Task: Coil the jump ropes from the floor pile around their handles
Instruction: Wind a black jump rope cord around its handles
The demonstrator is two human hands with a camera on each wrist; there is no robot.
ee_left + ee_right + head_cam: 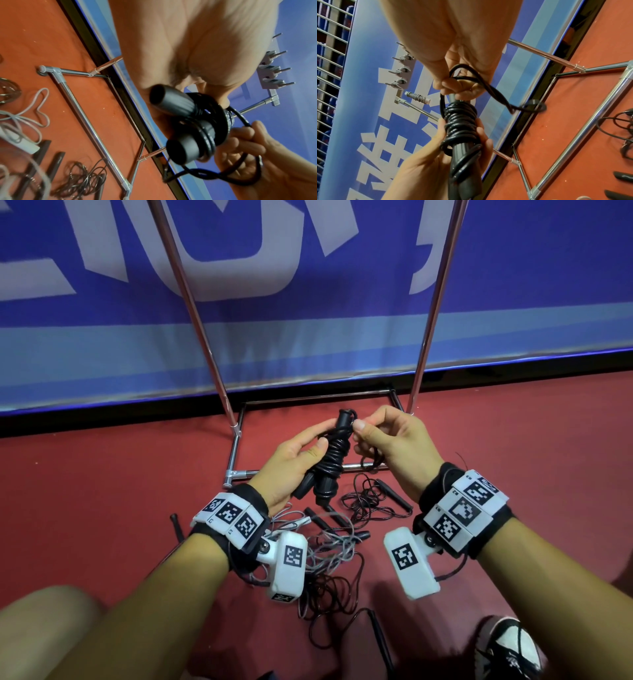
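A black jump rope [331,455] is wound in tight turns around its two black handles [173,102], held upright above the red floor. My left hand [308,451] grips the bundle around its middle, thumb on the coils [460,121]. My right hand [361,429] pinches the loose end of the same rope at the top of the handles; a short free loop [489,88] twists out from its fingers. Below my wrists lies the floor pile: a grey rope [329,546], thin black ropes [368,501] and several loose black handles [320,518].
A chrome rack stands right behind my hands, with a base bar [236,453] and two uprights [433,302] against a blue banner wall [308,344]. A coiled grey rope [417,97] hangs on its hook bar. My knee [44,621] and shoe [507,648] border the pile.
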